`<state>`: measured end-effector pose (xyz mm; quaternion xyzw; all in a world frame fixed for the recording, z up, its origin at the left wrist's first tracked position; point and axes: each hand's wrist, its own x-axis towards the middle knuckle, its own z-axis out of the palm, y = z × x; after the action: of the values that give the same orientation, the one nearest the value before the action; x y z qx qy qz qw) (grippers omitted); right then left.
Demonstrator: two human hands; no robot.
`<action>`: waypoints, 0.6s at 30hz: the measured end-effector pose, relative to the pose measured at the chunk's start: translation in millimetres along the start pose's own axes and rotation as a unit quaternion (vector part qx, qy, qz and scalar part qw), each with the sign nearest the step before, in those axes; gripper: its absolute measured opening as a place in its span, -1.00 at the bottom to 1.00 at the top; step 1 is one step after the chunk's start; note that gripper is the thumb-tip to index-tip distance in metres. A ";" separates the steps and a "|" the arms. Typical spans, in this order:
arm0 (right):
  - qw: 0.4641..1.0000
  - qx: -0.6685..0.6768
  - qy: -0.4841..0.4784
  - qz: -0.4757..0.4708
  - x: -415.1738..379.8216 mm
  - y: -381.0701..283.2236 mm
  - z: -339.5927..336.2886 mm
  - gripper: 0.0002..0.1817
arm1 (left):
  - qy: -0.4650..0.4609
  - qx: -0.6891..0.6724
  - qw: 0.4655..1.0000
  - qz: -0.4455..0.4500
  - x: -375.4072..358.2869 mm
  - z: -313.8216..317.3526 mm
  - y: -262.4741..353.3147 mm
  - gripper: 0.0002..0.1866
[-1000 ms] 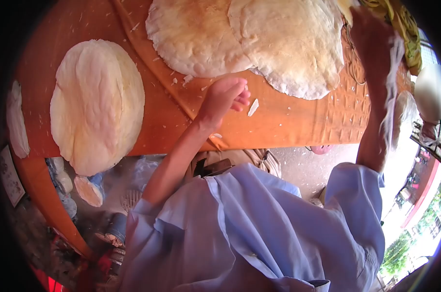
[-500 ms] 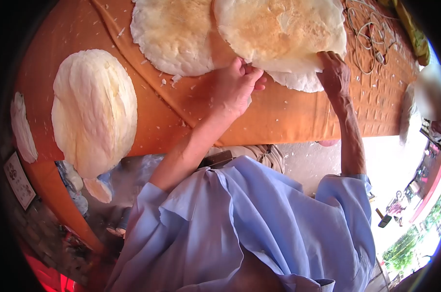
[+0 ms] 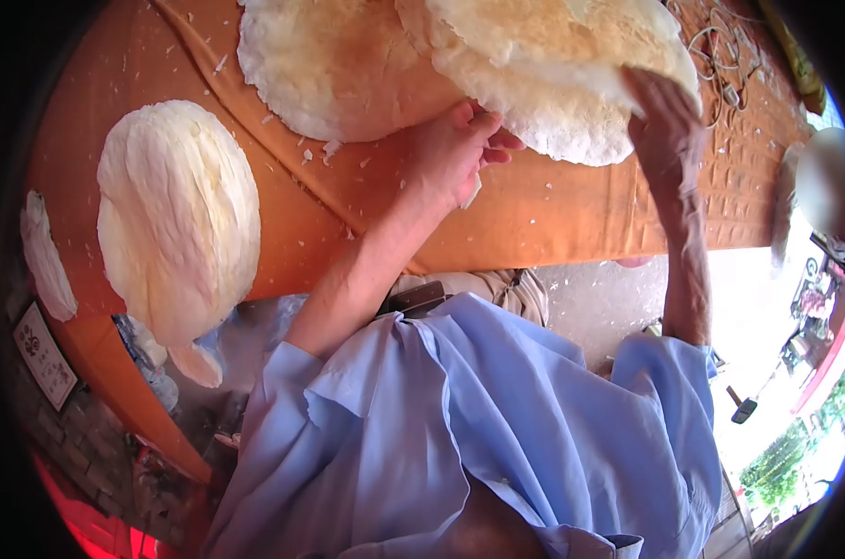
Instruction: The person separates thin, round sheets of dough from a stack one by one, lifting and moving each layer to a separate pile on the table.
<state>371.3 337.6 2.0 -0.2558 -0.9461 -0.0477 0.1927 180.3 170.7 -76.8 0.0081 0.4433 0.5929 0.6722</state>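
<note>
Two wide, thin flatbreads, pale with browned middles, lie at the top of the view: one on the left (image 3: 348, 79) and a layered one on the right (image 3: 572, 112). My left hand (image 3: 455, 154) is closed, its thumb and fingers pinched at the near-left edge of the right flatbread. A small white scrap shows under that palm. My right hand (image 3: 669, 130), slightly blurred, has its fingers curled on the lifted edge of the upper layer at the right. Beneath this raised layer, the pale, ragged rim of the lower one shows.
An oval stack of pale thin sheets (image 3: 180, 214) overhangs the near edge of the orange-covered table (image 3: 534, 219). Another pale piece (image 3: 48, 256) lies at the far left. Coiled cable (image 3: 721, 56) sits at the upper right. White crumbs dot the cloth.
My right hand has moved slightly right and away from me, shifting the upper layer's edge and exposing more of the flatbread underneath. My left hand has stayed nearly in place.
</note>
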 end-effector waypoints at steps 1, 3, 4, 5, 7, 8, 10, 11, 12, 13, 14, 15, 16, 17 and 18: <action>0.999 0.017 -0.051 -0.010 -12.5 -7.7 3.4 -0.46 | -0.013 -0.005 1.000 -0.001 1.0 1.0 1.7 -0.90; 0.990 0.051 -0.134 0.000 -38.8 -14.9 32.9 -0.47 | -0.040 -0.031 0.999 -0.006 2.8 -0.6 0.6 -0.92; 0.990 0.064 -0.125 0.023 -45.7 -19.4 36.7 -0.52 | -0.053 -0.051 0.997 -0.008 4.9 -3.3 -1.2 -0.91; 0.989 0.072 -0.123 0.032 -47.9 -20.4 41.1 -0.50 | -0.063 -0.071 0.995 -0.011 5.7 -7.3 -3.7 -0.90; 0.988 0.083 -0.119 0.060 -35.9 -31.0 32.2 -0.45 | -0.065 -0.093 0.993 -0.017 3.5 -5.6 -6.7 -0.79; 0.987 0.090 -0.124 0.057 -28.2 -34.8 35.1 -0.44 | -0.073 -0.110 0.991 -0.012 1.5 0.8 -3.2 -0.78; 0.986 0.096 -0.120 0.061 -32.3 -45.1 48.2 -0.45 | -0.088 -0.129 0.988 -0.012 2.1 2.1 0.8 -0.80; 0.987 0.102 -0.116 0.055 -34.3 -50.9 50.0 -0.44 | -0.094 -0.133 0.987 -0.016 4.1 -3.6 -1.4 -0.81; 0.984 0.110 -0.130 0.054 -34.9 -58.3 43.6 -0.55 | -0.099 -0.138 0.985 -0.019 4.8 -5.6 0.4 -0.83; 0.984 0.116 -0.128 0.048 -34.4 -59.6 40.2 -0.54 | -0.101 -0.141 0.985 -0.013 6.5 -5.9 0.6 -0.84; 0.983 0.123 -0.128 0.043 -33.8 -59.6 36.7 -0.52 | -0.103 -0.143 0.984 -0.009 8.2 -4.8 -0.8 -0.84; 0.982 0.129 -0.129 0.039 -33.1 -59.3 34.6 -0.50 | -0.105 -0.146 0.984 -0.006 8.4 -2.4 -1.1 -0.85; 0.981 0.135 -0.132 0.036 -31.2 -58.7 34.3 -0.41 | -0.113 -0.152 0.982 -0.001 8.6 -0.1 0.1 -0.84; 0.981 0.138 -0.129 0.044 -31.0 -60.0 34.8 -0.41 | -0.122 -0.158 0.980 0.004 8.6 3.3 2.7 -0.84; 0.981 0.140 -0.125 0.052 -29.9 -62.0 36.5 -0.41 | -0.131 -0.163 0.978 0.011 9.2 7.0 6.6 -0.83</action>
<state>351.5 277.0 -42.7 -0.2789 -0.9455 0.1279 0.1087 178.4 183.8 -74.4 -0.0186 0.2486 0.6586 0.7100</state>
